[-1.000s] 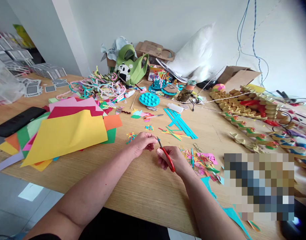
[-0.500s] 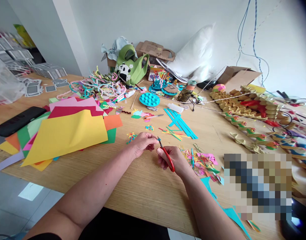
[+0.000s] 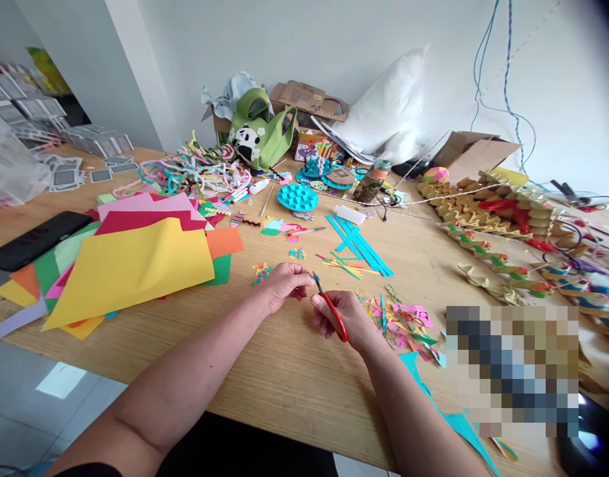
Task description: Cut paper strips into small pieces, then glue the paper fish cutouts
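My right hand [image 3: 346, 321] grips small red-handled scissors [image 3: 332, 313], blades pointing up and left toward my left hand [image 3: 284, 283]. The left hand's fingertips pinch something tiny at the blade tips; it is too small to identify. Both hands hover just above the wooden table [image 3: 289, 371], near its front edge. A heap of coloured paper scraps [image 3: 401, 322] lies right of the right hand. Small cut paper bits [image 3: 260, 271] sit just behind the left hand.
A stack of coloured sheets with a yellow sheet [image 3: 130, 268] on top lies at left. Teal strips [image 3: 361, 246], a teal tray [image 3: 297, 197], pipe cleaners [image 3: 195, 172], a green panda bag [image 3: 259, 136], cardboard boxes and folded paper garlands [image 3: 493, 212] crowd the back and right.
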Demonstrator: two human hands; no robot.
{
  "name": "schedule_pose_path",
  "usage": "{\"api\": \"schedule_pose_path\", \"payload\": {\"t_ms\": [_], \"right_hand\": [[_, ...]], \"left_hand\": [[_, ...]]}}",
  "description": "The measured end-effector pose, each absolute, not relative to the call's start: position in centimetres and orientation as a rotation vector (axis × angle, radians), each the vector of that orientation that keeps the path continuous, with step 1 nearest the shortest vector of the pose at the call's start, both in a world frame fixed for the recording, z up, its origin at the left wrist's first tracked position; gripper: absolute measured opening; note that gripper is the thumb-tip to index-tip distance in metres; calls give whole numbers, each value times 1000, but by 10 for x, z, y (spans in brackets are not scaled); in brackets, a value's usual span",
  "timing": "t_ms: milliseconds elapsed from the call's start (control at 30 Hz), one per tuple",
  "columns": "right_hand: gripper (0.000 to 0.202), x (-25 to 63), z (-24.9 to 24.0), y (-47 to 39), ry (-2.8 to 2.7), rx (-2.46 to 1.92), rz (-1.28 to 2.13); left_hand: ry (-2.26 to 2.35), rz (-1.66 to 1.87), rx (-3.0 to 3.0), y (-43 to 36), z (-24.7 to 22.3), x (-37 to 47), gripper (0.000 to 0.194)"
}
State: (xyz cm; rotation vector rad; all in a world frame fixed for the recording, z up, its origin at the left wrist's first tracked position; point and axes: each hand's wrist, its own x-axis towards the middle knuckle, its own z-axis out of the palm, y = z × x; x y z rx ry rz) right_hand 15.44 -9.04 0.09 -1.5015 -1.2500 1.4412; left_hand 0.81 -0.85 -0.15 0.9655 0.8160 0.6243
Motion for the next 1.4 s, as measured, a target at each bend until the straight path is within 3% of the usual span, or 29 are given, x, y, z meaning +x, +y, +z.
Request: {"api": "schedule_pose_path", "payload": {"t_ms": [433,1400], "right_hand": [[57,153,2,-90,-1241,-1514,1423],[57,151,6,-91,-1213,-1493,1448]], "left_hand": [[791,640,907,-9,-3,8,19],[800,699,937,-10,-1,10,11]]}}
